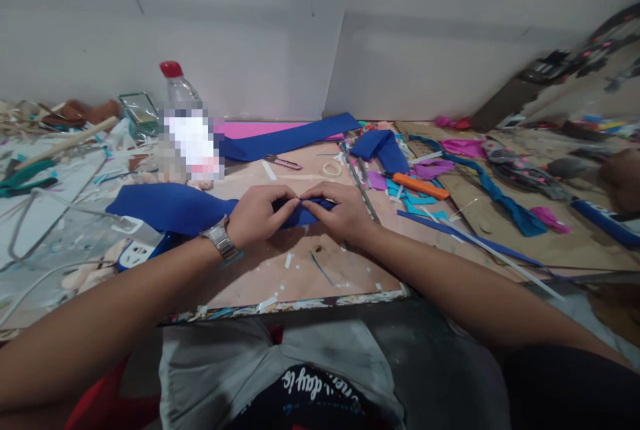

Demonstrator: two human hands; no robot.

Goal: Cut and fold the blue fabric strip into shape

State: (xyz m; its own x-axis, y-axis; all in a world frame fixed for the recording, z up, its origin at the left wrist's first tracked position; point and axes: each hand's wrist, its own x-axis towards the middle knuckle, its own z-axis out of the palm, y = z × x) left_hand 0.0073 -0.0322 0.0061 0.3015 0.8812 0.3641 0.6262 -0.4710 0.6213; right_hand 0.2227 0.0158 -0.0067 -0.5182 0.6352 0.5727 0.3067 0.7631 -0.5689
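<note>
A wide blue fabric strip point(167, 207) runs from the left of the work board into both hands. My left hand point(260, 215), with a metal watch on its wrist, pinches the strip between thumb and fingers. My right hand point(341, 211) grips the same strip right beside it, the thumbs almost touching. Between the hands the cloth looks gathered or folded, and the fingers hide much of it. Beyond the hands lie small pink-handled thread snips point(285, 162) and a pale ring point(332, 169), perhaps tape or a band.
A red-capped bottle point(171, 70) stands behind my left hand, near another blue strip point(295, 140). An orange utility knife point(420, 185) lies among scraps on the right. At left are a power strip with a charger point(137, 253) and green-handled pliers point(30, 177).
</note>
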